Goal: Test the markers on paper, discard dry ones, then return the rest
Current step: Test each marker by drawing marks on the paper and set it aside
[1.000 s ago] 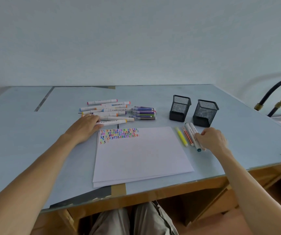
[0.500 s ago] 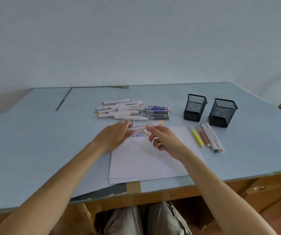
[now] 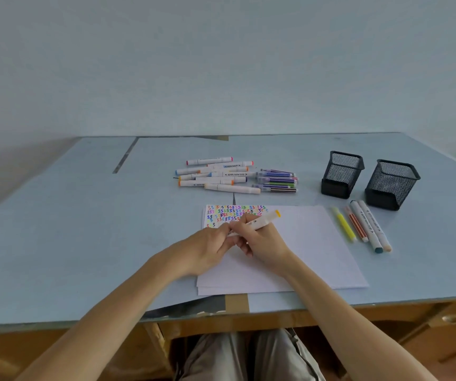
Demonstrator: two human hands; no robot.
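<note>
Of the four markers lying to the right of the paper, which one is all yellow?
The yellow marker, leftmost of the four and nearest the paper. Its neighbours are an orange-striped one and two white-barrelled ones.

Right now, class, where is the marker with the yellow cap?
In the head view the yellow-capped marker is held over the paper near its scribbled top-left corner, gripped by the right hand, the left hand at its lower end.

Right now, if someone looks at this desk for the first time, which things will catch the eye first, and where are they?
First, at the centre, the left hand and right hand grip a white marker with a yellow cap over the paper, whose far left corner is full of colourful squiggles. Behind it lies a pile of markers. Two black mesh cups stand on the right, with four markers lying before them.
</note>
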